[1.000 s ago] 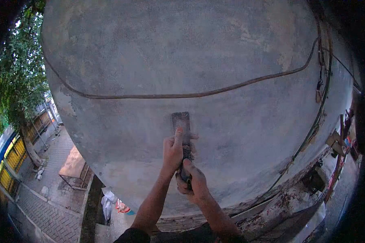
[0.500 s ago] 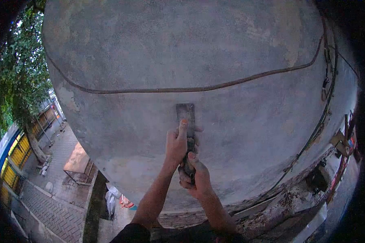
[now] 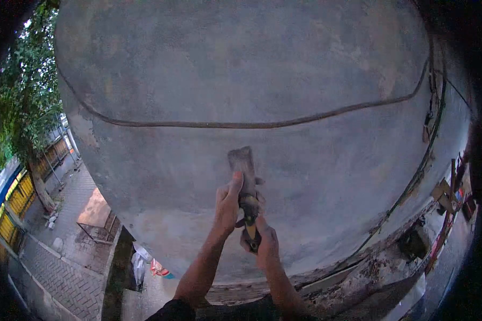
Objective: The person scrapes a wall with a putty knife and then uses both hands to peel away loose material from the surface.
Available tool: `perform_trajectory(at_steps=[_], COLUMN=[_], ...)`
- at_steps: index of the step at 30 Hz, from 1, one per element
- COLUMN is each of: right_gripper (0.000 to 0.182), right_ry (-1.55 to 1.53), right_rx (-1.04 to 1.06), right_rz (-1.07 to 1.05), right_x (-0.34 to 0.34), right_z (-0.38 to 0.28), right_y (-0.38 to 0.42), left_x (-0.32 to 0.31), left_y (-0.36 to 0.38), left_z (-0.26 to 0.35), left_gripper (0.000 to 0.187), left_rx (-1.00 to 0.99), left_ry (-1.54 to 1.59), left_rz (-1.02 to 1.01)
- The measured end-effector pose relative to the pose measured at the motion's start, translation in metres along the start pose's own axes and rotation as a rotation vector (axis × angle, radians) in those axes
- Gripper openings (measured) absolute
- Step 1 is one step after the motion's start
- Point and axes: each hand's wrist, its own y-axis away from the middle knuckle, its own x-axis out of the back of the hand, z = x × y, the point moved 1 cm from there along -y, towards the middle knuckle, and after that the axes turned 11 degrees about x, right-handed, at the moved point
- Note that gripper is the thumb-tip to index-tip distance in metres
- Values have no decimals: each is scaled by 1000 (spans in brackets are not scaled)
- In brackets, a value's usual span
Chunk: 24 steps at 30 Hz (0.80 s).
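Observation:
Both my hands grip one hand tool with a long, flat, grey rectangular blade (image 3: 241, 159) and a black-and-yellow handle (image 3: 251, 229). My left hand (image 3: 230, 204) is closed around the lower part of the blade, its thumb lying on the near face and fingertips showing past the right edge. Lower down, my right hand (image 3: 264, 243) wraps the handle. Close against the grey plastered wall (image 3: 326, 176), the tool points upward and tilts slightly left. Above the blade's tip, a dark cable (image 3: 225, 125) sags across the wall.
More cables (image 3: 431, 144) run down the wall's right side. A rough ledge (image 3: 359, 283) with rubble follows its foot. At lower left are a low table (image 3: 95, 209), a white plastic bag (image 3: 139, 265) and brick paving (image 3: 64, 278). A tree (image 3: 24, 101) and yellow fence (image 3: 17, 206) stand beyond.
The tool and both hands have shifted slightly down in view, and the tool now tilts left. More of its face and the yellow on its handle show. The view has also moved a little.

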Motion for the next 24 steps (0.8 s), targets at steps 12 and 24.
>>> perform_trajectory(at_steps=[12,24], right_gripper=[40,42], right_ry=[1190,1150], right_rx=[865,796], right_rz=[34,-19], right_x=[-24,-38], right_z=[6,3], right_y=[-11,-7], left_x=[29,34], left_y=[-2,-5], left_z=[20,22], left_gripper=[35,39], left_rx=[-222,-268], left_ry=[-282,-203], left_rz=[193,223])
